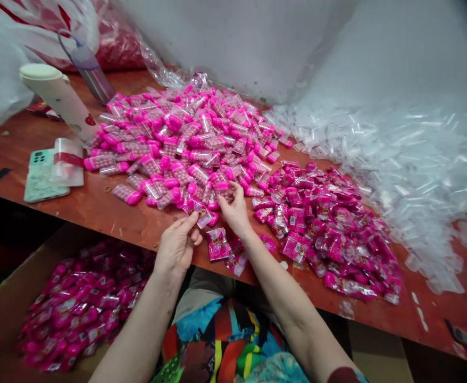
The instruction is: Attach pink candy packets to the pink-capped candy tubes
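Observation:
My left hand (177,242) is closed, with thumb and forefinger pinching the edge of a small clear-and-pink printed packet (202,214) above the table's front edge. Just right of it, my right hand (235,210) curls its fingers round a small pink-capped clear bottle (222,186) at the front of the pile. The big pile of pink-capped bottles (169,133), filled with small pinkish balls, spreads beyond both hands. Below the right hand lies a loose pink packet (218,244), partly beside other wrappers near my right forearm.
A heap of filled pink packets (325,223) lies to the right, with many clear plastic sleeves (409,170) behind it. At left stand a white tumbler (53,96), a purple-grey bottle (92,72) and a phone (42,178). A cardboard box of pink packets (82,303) sits below the table edge.

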Demonstrator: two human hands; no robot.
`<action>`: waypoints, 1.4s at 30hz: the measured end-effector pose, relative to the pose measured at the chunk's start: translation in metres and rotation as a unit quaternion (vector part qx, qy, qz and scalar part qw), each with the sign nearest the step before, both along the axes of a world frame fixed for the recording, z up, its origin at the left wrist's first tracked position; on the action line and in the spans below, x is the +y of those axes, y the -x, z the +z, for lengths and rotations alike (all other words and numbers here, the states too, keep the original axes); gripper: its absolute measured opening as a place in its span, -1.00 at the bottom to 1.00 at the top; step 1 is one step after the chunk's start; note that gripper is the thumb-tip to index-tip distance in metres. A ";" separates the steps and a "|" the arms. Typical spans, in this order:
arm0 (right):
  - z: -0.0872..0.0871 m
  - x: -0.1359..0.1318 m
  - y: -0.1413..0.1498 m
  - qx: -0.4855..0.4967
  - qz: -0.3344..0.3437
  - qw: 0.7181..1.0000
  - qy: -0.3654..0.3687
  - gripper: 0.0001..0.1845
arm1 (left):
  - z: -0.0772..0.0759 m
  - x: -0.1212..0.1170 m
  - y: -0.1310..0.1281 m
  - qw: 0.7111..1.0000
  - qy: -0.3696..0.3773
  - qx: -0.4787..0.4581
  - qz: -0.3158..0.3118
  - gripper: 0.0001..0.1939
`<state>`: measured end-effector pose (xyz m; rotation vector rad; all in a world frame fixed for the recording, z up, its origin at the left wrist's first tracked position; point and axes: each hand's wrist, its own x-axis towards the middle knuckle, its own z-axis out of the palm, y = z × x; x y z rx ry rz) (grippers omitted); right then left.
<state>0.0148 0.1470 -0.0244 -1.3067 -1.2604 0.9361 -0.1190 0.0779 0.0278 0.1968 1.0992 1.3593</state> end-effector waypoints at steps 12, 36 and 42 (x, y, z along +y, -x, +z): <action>0.049 -0.082 -0.057 0.383 0.140 0.893 0.192 -0.55 | 0.006 0.000 -0.036 0.994 -0.004 -0.097 -0.059 -0.76; 0.024 -0.149 -0.066 0.282 -0.056 0.952 0.105 -0.60 | -0.005 -0.024 -0.103 0.980 0.003 -0.104 -0.169 -0.73; 0.022 -0.153 -0.068 0.278 -0.079 0.953 0.090 -0.59 | -0.005 -0.029 -0.107 0.989 -0.001 -0.044 -0.140 -0.71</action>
